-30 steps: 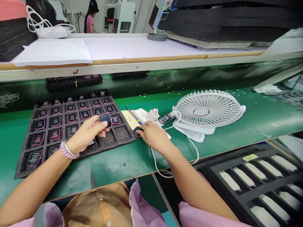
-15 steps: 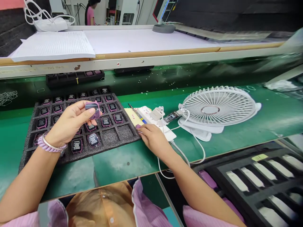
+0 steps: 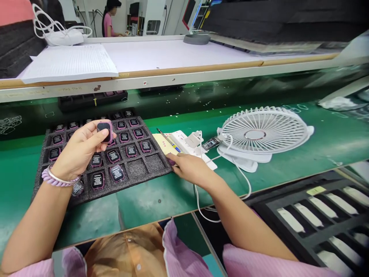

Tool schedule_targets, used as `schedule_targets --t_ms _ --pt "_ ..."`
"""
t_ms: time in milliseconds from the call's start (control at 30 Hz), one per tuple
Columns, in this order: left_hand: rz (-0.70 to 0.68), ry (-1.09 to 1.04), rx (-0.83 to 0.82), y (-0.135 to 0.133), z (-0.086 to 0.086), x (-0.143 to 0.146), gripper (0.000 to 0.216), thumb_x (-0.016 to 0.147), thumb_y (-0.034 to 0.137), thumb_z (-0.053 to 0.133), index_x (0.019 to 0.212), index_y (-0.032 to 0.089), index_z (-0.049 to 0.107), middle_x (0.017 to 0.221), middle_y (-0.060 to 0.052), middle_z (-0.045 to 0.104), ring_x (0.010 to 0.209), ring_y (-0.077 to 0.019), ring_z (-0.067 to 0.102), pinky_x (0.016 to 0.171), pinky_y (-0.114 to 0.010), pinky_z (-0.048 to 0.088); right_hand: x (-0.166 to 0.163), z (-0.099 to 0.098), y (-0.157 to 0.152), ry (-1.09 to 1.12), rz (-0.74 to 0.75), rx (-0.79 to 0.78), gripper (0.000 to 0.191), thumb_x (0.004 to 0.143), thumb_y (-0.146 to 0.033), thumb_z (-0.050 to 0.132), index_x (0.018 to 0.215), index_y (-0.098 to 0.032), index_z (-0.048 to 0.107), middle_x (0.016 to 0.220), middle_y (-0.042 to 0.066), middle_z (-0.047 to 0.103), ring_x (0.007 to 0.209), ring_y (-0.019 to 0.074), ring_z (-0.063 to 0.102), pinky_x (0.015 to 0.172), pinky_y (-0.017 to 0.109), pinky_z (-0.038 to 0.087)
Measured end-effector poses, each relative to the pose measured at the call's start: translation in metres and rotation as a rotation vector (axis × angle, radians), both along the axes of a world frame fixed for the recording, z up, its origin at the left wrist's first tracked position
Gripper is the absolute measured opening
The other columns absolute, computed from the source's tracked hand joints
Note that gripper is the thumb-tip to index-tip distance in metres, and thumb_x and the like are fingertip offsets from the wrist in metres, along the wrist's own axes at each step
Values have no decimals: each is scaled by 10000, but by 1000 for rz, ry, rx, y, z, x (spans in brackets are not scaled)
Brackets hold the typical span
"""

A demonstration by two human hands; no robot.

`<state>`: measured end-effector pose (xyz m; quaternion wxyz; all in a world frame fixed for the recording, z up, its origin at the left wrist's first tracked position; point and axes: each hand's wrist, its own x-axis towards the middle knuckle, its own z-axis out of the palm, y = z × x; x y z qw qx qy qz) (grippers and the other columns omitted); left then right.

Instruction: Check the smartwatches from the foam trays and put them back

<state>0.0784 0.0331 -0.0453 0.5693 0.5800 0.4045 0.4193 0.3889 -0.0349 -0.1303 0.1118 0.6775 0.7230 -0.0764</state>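
Observation:
My left hand (image 3: 82, 148) pinches a smartwatch body (image 3: 105, 130) with a dark screen and purple rim, thumb across its face, above the tray. Below it lies a grey foam tray (image 3: 135, 184), its pockets holding several purple-rimmed smartwatches (image 3: 98, 180), many screens lit with white text. Two pockets at the tray's front right hold no watch. My right hand (image 3: 191, 167) is at the tray's right corner, fingers curled together. A bit of purple shows at its fingertips; what it belongs to is hidden.
Right of the tray are a yellow notepad (image 3: 161, 144), a pen (image 3: 170, 141), a white power strip (image 3: 211, 164) with cables and a white fan (image 3: 265, 134). A black tray of pale strips (image 3: 273, 204) lies front right. A shelf (image 3: 161, 73) crosses behind; a person (image 3: 108, 21) sits beyond.
My left hand has drawn slightly left with the smartwatch, turning it a little. My right hand stays at the tray corner, its fingers slightly lower. The view has shifted a little.

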Motion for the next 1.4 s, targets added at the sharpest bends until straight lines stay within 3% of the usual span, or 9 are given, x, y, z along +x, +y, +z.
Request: schedule_targets --t_ms 133,267,467,567,700,767,867,1067,1400 --pt "70 72 72 0 1 -4 557 730 419 867 1177 165 653 810 16 568 634 -94 462 533 -220 351 11 -9 4 85 21 23 314 951 -173 604 1253 -196 691 963 104 706 871 264 687 735 288 432" --pt "128 144 187 -1 -1 -5 445 760 354 797 1122 167 618 848 14 563 705 -113 503 625 -245 416 15 -20 7 80 1 97 204 979 -206 596 1162 -201 687 922 88 688 810 246 671 701 273 416" --pt "151 320 353 -5 1 -13 387 797 324 700 1135 169 591 805 15 537 721 -147 498 659 -287 420 2 -18 13 23 -40 132 335 967 -151 506 1261 -112 663 1064 211 704 830 305 708 713 351 475" --pt "206 367 434 -6 9 -23 368 803 324 679 1133 186 593 799 21 535 698 -147 491 656 -291 418 20 -8 20 343 -34 83 426 902 -209 552 1299 -93 654 1020 182 727 872 311 708 792 398 523" --pt "286 367 508 -5 17 -32 352 796 319 666 1116 196 585 880 4 605 766 -159 560 709 -292 446 29 15 33 1162 -150 -13 546 868 -452 583 1297 -118 632 896 115 707 682 241 655 674 382 545" --pt "315 360 524 -4 17 -34 353 793 323 665 1113 194 590 905 -4 626 771 -160 567 720 -293 453 8 28 42 1467 -163 -6 585 812 -482 621 1291 -147 604 998 132 715 627 197 611 593 341 516" --pt "348 365 510 -2 13 -34 360 792 321 659 1123 188 604 915 -12 640 730 -151 542 697 -292 450 -51 42 59 1646 -89 -114 498 761 -451 657 1178 -184 601 1075 133 720 585 149 554 538 295 481" --pt "454 395 522 -1 11 -42 364 783 298 637 1127 182 619 937 -30 660 752 -164 567 682 -291 464 -149 62 93 1997 102 -355 486 741 -457 808 1109 -225 591 995 43 711 743 142 648 646 233 565" --pt "463 402 523 5 8 -40 350 790 271 629 1131 191 638 970 -43 684 797 -177 609 668 -286 471 -159 60 102 2089 166 -482 576 739 -439 920 1174 -220 613 946 15 733 663 128 676 610 234 612"
